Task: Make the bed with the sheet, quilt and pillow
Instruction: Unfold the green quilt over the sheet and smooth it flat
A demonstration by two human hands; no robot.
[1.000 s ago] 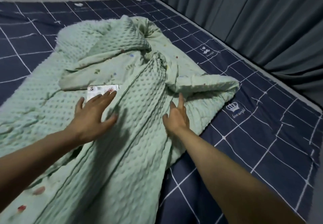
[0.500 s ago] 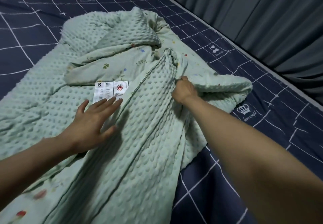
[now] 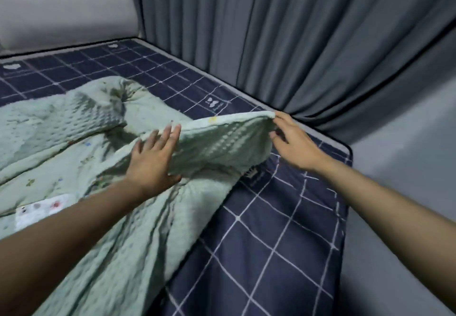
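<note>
Quilt, pale green and bobbled, lay rumpled over the navy checked sheet; left hand pressed flat, fingers spread, right hand pinching its lifted corner at two o'clock.

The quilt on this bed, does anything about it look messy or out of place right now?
Yes. The green quilt lies bunched and twisted on the navy checked sheet, leaving the curtain side bare. Its white care label shows, and one corner is lifted between both hands.

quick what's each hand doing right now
Left hand: open, fingers spread, flat on the quilt.
Right hand: pinching the quilt's lifted edge.
</note>
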